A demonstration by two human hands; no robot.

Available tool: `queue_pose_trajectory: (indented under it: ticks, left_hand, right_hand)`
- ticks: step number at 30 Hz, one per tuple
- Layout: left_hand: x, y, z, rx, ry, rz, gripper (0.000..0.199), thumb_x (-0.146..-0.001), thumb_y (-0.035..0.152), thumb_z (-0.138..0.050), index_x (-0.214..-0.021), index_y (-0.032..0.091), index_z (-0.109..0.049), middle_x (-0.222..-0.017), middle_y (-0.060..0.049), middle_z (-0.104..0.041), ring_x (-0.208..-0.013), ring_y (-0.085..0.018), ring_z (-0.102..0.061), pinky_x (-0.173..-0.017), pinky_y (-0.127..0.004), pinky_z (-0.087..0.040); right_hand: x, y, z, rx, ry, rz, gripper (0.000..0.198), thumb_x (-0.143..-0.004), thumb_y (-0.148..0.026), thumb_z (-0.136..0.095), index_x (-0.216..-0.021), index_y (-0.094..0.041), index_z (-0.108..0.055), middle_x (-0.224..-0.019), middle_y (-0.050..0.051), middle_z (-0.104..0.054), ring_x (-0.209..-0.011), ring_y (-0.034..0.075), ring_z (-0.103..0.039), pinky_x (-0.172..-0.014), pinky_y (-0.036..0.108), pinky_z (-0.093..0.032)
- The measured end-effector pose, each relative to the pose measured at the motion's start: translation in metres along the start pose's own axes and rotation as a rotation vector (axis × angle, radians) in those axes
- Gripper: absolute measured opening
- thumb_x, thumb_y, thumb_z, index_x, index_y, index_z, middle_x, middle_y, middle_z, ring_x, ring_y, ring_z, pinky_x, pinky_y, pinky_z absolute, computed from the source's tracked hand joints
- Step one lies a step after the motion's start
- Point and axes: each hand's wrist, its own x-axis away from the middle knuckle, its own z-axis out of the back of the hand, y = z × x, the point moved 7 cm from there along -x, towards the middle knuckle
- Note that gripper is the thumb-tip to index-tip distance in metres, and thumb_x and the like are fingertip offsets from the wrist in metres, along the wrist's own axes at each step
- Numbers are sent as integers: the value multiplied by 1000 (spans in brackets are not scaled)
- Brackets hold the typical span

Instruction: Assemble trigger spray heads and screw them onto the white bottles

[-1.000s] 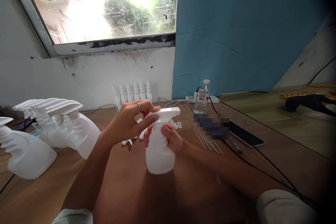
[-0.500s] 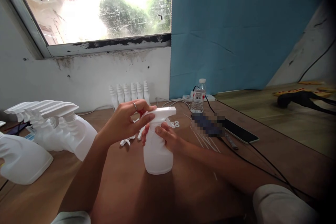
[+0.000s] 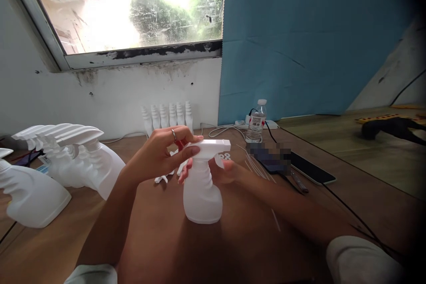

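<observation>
A white spray bottle (image 3: 203, 197) stands upright on the brown table in front of me, its trigger sprayer head (image 3: 213, 147) on top with the nozzle pointing right. My left hand (image 3: 171, 148), a ring on one finger, pinches the back end of the head, thumb on the near side. Behind the bottle's neck reaches my right hand (image 3: 224, 172); its fingertips come out on the left side, while the thumb is close to the trigger under the nozzle. Part of that hand is hidden by the bottle. Small white plastic pieces (image 3: 162, 179) lie behind my left wrist.
Several white spray bottles (image 3: 100, 164) stand at the left. White ribbed bottles (image 3: 163, 117) line the wall. At the back right are a water bottle (image 3: 255, 124), a phone (image 3: 309, 167), cables, thin white tubes (image 3: 256, 166) and small white rings (image 3: 227, 156).
My right thumb has come off the front of the bottle's neck and moved right, toward the trigger. My left hand keeps its hold on the head. The whole view has shifted slightly.
</observation>
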Motion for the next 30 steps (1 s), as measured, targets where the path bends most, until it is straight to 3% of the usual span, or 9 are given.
queue_pose_trajectory:
  ticks: [4, 9, 13, 17, 21, 23, 25, 27, 30]
  left_hand:
    - [0, 0, -1, 45, -22, -1, 10, -89, 24, -59, -86, 15, -62, -73, 0, -55, -70, -11, -58, -62, -22, -46]
    - [-1, -2, -3, 60, -20, 17, 11, -89, 26, -59, -88, 16, -63, -75, 0, -57, -72, -11, -61, -63, -22, -47]
    - [6, -4, -8, 78, 39, 42, 14, -92, 26, -55, -102, 19, -63, -91, -3, -64, -78, -12, -62, -71, -25, -51]
    - [51, -5, -17, -7, 245, 172, 49, -89, 30, -58, -135, 29, -42, -131, -11, -52, -109, -21, -57, -87, -36, -52]
    - [123, -8, -58, -56, 213, 423, 94, -71, 40, -76, -147, 31, -21, -146, -16, -37, -122, -33, -50, -94, -47, -51]
    - [153, -12, -75, -131, 242, 536, 109, -63, 41, -82, -148, 32, -15, -149, -16, -34, -125, -37, -48, -95, -52, -50]
    - [172, -12, -79, -263, 347, 587, 92, -73, 37, -74, -146, 37, -17, -147, -11, -39, -127, -35, -49, -96, -53, -49]
    - [186, -14, -73, -387, 427, 656, 69, -84, 33, -61, -142, 42, -25, -138, -6, -51, -119, -31, -57, -89, -47, -53]
    - [212, -19, -49, -541, 473, 816, 55, -88, 36, -56, -138, 42, -34, -126, -3, -60, -106, -30, -64, -76, -41, -55]
  right_hand:
    - [1, -2, -10, -140, -94, 52, 75, -54, -60, -80, -109, -16, -55, -111, 15, -62, -116, 31, -55, -95, 44, -44]
    - [2, -9, -13, -134, -70, 42, 84, -48, -65, -81, -111, -15, -56, -112, 16, -62, -113, 31, -56, -95, 44, -44]
    - [5, -17, -14, -40, -31, 52, 82, -48, -64, -82, -109, -16, -57, -110, 13, -62, -106, 29, -59, -88, 39, -46]
    - [8, -26, -18, 49, 44, 169, 75, -60, -65, -76, -113, -18, -53, -110, 10, -58, -106, 24, -56, -84, 33, -45]
    - [6, -14, -26, 45, 247, 293, 76, -61, -61, -79, -115, -23, -42, -109, 7, -48, -98, 19, -51, -79, 28, -45]
    - [0, -4, -40, 29, 264, 288, 77, -60, -61, -80, -114, -25, -38, -104, 5, -45, -92, 17, -50, -76, 27, -45]
    - [-6, 4, -58, 62, 207, 211, 76, -64, -58, -78, -116, -26, -34, -104, 5, -43, -94, 18, -50, -77, 29, -46]
    - [-11, 5, -73, 199, 148, 142, 74, -70, -51, -77, -122, -26, -30, -112, 7, -42, -107, 21, -47, -87, 34, -46]
    - [-8, -7, -81, 462, 122, 214, 76, -76, -36, -75, -132, -27, -24, -131, 10, -33, -125, 21, -37, -107, 40, -35]
